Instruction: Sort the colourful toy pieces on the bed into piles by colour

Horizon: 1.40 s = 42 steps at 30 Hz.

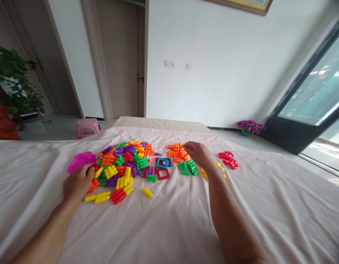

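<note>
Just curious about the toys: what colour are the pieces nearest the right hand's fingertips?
Orange; the pieces by the right hand show best in the head view.

Surface under pale, wrinkled cloth [164, 223]. Left: mixed-color block pile [128, 152], magenta flower-like piece [83, 161] beside it. Middle: square frames [158, 174], lone yellow block [148, 192] nearer. Right of those, separate clusters: orange blocks [174, 153] far, green blocks [189, 167] nearer, then yellow blocks [203, 173], red blocks [229, 160] rightmost.

I find my left forearm [45, 229] and right forearm [231, 216] bare. My left hand [79, 182] sits nearer, fingers curled. My right hand [199, 154] extends farther forward, angled inward, fingers bent; fingertips indistinct.
</note>
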Motion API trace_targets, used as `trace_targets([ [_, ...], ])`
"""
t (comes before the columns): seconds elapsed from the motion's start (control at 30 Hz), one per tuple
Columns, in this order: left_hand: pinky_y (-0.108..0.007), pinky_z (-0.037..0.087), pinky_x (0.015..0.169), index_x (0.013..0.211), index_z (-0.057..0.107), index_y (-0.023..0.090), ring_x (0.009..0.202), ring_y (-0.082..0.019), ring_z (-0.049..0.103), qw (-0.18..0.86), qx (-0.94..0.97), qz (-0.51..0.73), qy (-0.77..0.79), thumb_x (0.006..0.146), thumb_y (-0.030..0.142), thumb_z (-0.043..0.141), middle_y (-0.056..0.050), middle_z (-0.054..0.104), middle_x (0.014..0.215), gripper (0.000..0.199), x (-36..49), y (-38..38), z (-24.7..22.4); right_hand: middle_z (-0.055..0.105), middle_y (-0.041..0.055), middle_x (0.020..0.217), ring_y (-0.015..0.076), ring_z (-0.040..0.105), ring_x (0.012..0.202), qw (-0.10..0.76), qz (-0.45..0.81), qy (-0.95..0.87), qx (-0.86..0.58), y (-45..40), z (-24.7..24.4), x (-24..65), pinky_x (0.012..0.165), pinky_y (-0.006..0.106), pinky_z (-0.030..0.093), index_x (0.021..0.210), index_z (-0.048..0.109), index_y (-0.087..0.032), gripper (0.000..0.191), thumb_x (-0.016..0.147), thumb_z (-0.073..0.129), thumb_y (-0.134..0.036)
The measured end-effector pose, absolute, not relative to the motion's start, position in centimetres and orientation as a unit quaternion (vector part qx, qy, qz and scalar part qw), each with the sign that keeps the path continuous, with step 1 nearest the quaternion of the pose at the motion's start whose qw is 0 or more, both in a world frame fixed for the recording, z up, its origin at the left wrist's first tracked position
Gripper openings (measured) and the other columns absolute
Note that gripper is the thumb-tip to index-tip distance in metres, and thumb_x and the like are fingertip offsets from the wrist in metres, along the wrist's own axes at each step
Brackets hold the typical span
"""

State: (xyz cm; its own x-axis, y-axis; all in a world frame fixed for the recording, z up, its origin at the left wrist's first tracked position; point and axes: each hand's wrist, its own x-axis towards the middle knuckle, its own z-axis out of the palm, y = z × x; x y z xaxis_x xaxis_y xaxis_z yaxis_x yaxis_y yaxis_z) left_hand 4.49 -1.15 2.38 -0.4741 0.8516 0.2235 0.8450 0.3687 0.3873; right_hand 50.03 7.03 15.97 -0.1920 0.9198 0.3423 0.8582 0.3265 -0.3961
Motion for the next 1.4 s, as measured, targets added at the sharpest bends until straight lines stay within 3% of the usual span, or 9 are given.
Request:
trace_targets([
  [0.17,-0.035,0.046,0.088,0.132,0.063,0.021,0.113,-0.028,0.064,-0.006,0.509,0.244,0.825,0.098,0.047,0.028,-0.01,0.07,0.126,0.055,4.6,-1.1,2.2,0.075,0.0044,0.1,0.018,0.068,0.095,0.179,0.111,-0.91,-0.358,3.1,13.0,41.2,0.084,0.025,0.048,0.099,0.075,-0.022,0.021,0.091,0.057,-0.014],
  [0.33,-0.037,0.047,0.09,0.13,0.064,0.02,0.113,-0.029,0.064,-0.013,0.51,0.26,0.82,0.098,0.043,0.031,-0.01,0.071,0.125,0.052,4.4,-1.0,1.8,0.07,0.0063,0.111,0.0192,0.062,0.106,0.146,0.106,-0.961,-0.208,-0.5,9.1,35.9,0.09,0.028,0.048,0.112,0.069,-0.02,0.02,0.095,0.061,-0.023],
  [0.6,-0.039,0.046,0.091,0.129,0.065,0.019,0.112,-0.029,0.064,-0.015,0.511,0.267,0.817,0.097,0.042,0.034,-0.012,0.071,0.124,0.05,4.9,-1.2,2.1,0.062,0.0089,0.11,0.0241,0.055,0.101,0.123,-0.006,-0.96,-0.252,-0.8,6.1,33.6,0.079,0.033,0.048,0.103,0.065,-0.019,0.025,0.089,0.069,-0.039],
  [0.77,-0.049,0.034,0.105,0.126,0.065,0.018,0.118,-0.03,0.06,-0.137,0.482,0.309,0.808,0.098,0.037,0.038,-0.015,0.07,0.124,0.044,6.2,-1.9,3.0,0.063,0.0086,0.102,0.0234,0.056,0.097,0.132,0.015,-0.954,-0.268,-0.1,5.7,34.1,0.082,0.033,0.047,0.104,0.061,-0.017,0.029,0.084,0.071,-0.036],
  [0.93,-0.042,0.039,0.101,0.11,0.07,0.019,0.109,-0.025,0.062,-0.226,0.63,0.404,0.623,0.096,0.034,0.047,-0.01,0.073,0.114,0.031,8.2,-2.4,4.4,0.065,0.0056,0.102,0.0196,0.06,0.089,0.199,0.098,-0.924,-0.311,0.9,5.1,34.9,0.071,0.028,0.045,0.105,0.06,-0.02,0.025,0.081,0.068,-0.024],
  [1.03,-0.04,0.042,0.095,0.106,0.071,0.021,0.102,-0.024,0.062,-0.191,0.751,0.371,0.512,0.095,0.033,0.052,-0.008,0.074,0.105,0.025,10.4,-2.7,5.2,0.064,0.0041,0.103,0.0165,0.06,0.084,0.277,0.164,-0.891,-0.319,1.4,4.9,35.4,0.067,0.024,0.043,0.103,0.061,-0.021,0.024,0.08,0.065,-0.014],
  [1.13,-0.038,0.043,0.092,0.112,0.069,0.023,0.101,-0.023,0.061,-0.141,0.805,0.341,0.464,0.095,0.034,0.055,-0.007,0.073,0.108,0.026,12.4,-2.7,5.4,0.065,0.0018,0.095,0.0141,0.058,0.08,0.347,0.23,-0.857,-0.303,1.6,5.0,35.6,0.068,0.023,0.043,0.098,0.063,-0.021,0.023,0.078,0.065,-0.008],
  [1.4,-0.038,0.045,0.095,0.102,0.071,0.021,0.106,-0.022,0.061,-0.072,0.806,0.35,0.471,0.093,0.035,0.06,-0.006,0.072,0.108,0.02,13.6,-1.9,3.7,0.06,-0.0033,0.077,0.0111,0.052,0.069,0.403,0.353,-0.787,-0.306,1.9,5.1,35.4,0.062,0.021,0.04,0.094,0.068,-0.02,0.015,0.08,0.071,-0.018],
])
